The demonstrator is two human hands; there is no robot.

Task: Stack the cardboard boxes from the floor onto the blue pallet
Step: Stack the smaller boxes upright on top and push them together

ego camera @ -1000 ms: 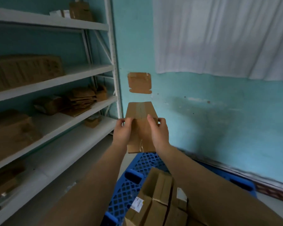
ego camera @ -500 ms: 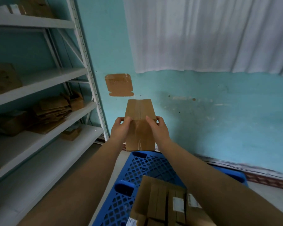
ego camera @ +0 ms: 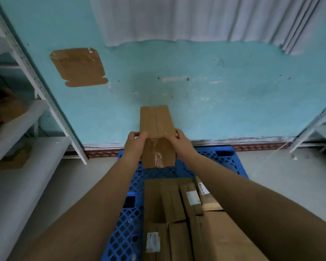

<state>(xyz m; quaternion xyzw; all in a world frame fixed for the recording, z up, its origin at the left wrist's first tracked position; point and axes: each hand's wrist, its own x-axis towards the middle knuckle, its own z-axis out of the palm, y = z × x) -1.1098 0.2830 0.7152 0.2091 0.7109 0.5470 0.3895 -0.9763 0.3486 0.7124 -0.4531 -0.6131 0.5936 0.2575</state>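
A narrow taped cardboard box is held out in front of me, above the far part of the blue pallet. My left hand grips its left side and my right hand grips its right side, thumbs on its top face. Several cardboard boxes lie packed side by side on the near part of the pallet, some with white labels. My forearms hide parts of the pallet and of those boxes.
White metal shelving with cardboard on it stands at the left, and another shelf frame at the right. A turquoise wall with a taped cardboard patch and a white curtain is straight ahead.
My view has swung right and tilted down, so the pallet and the stacked boxes now fill the lower middle. Both hands still hold the narrow box, now over the pallet's far part.
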